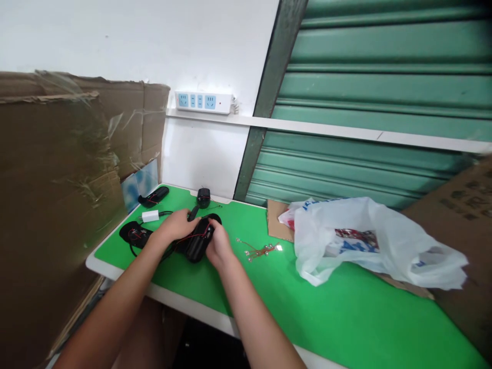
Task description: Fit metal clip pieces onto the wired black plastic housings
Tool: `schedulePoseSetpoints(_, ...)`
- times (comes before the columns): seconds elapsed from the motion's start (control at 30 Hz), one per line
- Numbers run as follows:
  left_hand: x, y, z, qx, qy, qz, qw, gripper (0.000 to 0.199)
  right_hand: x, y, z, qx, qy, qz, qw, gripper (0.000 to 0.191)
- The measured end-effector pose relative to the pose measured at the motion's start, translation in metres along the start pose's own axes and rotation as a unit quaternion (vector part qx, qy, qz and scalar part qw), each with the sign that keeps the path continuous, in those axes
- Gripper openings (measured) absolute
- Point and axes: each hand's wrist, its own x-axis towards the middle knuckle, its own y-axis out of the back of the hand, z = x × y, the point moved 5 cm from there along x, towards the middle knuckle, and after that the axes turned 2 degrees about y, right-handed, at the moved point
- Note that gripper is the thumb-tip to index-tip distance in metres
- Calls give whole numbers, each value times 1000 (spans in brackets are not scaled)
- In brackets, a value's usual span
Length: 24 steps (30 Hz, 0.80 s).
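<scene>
My right hand [220, 243] is wrapped round the right side of a glossy black rounded housing [198, 242], which rests at the table's left part. Thin red wires run across the housing's top. My left hand [180, 225] is closed just left of it, with a slim dark piece [193, 213] sticking up from its fingers; its kind does not show. Under my left forearm lies another black curved part [132, 233] with red wires. Behind my hands sit a small black rounded piece [203, 198] and a long black shell [154, 196] with red wire.
A white plug adapter [150, 216] lies left on the green table [246, 287]. Small discs on thin wires [263, 251] lie right of my hands. Farther right is a white plastic bag [326, 241] on cardboard. Cardboard [57, 205] walls the left; a power strip [203, 102] hangs behind.
</scene>
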Motion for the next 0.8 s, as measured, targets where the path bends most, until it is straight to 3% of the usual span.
schedulePoseSetpoints(0.2, -2, 5, 15, -89, -24, -28, 995, 38, -10, 1, -2, 52, -63, 18, 996, 26)
schedulePoseSetpoints(0.57, -5, -14, 39, -207, -7, -78, 975, 60, -11, 3, -19, 72, -43, 33, 996, 32)
schedulePoseSetpoints(0.8, -21, -7, 49, -366, 10, -153, 918, 66, -23, 6, -26, 41, -2, 23, 999, 29)
